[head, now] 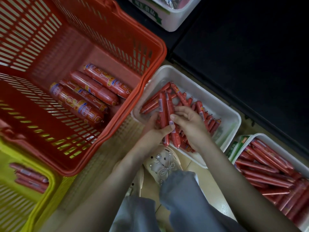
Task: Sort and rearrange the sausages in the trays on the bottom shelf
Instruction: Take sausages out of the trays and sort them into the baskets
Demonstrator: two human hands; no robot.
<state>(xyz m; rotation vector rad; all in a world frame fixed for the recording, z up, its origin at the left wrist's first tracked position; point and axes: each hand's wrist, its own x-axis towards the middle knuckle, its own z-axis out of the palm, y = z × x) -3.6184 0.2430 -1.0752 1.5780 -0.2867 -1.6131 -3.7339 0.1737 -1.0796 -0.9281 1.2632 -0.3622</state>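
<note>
Red thin sausages (163, 111) sit bunched in my left hand (154, 131), fingers wrapped round them above the near end of the white tray (229, 114), probably to line up their ends. My right hand (190, 122) pinches the same bundle, thumb on top, squaring it. Loose ones lie beneath. Fat sausages (93, 97) lie in the red basket (103, 54) alongside.

You can read "食品" on the green label (148, 12) of the far white tray (173, 22); print on the sausages (164, 111) is too blurred.
</note>
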